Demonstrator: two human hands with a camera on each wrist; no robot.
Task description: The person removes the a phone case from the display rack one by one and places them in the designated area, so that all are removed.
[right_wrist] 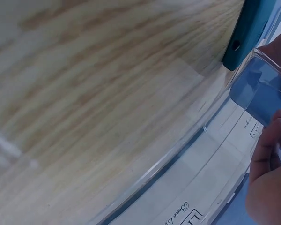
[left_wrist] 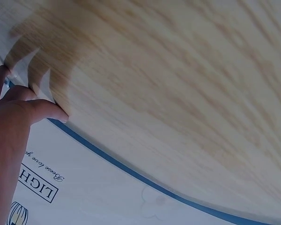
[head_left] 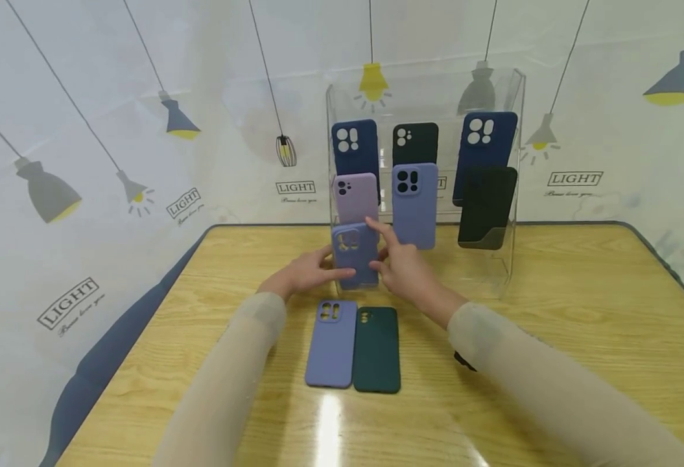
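The periwinkle phone case [head_left: 362, 258] stands at the clear rack's [head_left: 517, 87] lower left. The right hand's [head_left: 407, 269] grip holds its right edge; the left hand's [head_left: 305, 271] thumb crosses its front — whether that grip pinches case or rack, I cannot tell. Likely light, flexible, hard to break — best taken by its sides, below the camera cutout [head_left: 349, 240].

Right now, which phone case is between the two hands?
The periwinkle phone case in the clear display stand, bottom left: the left hand and right hand flank it. Other cases stand higher or lie on the table.
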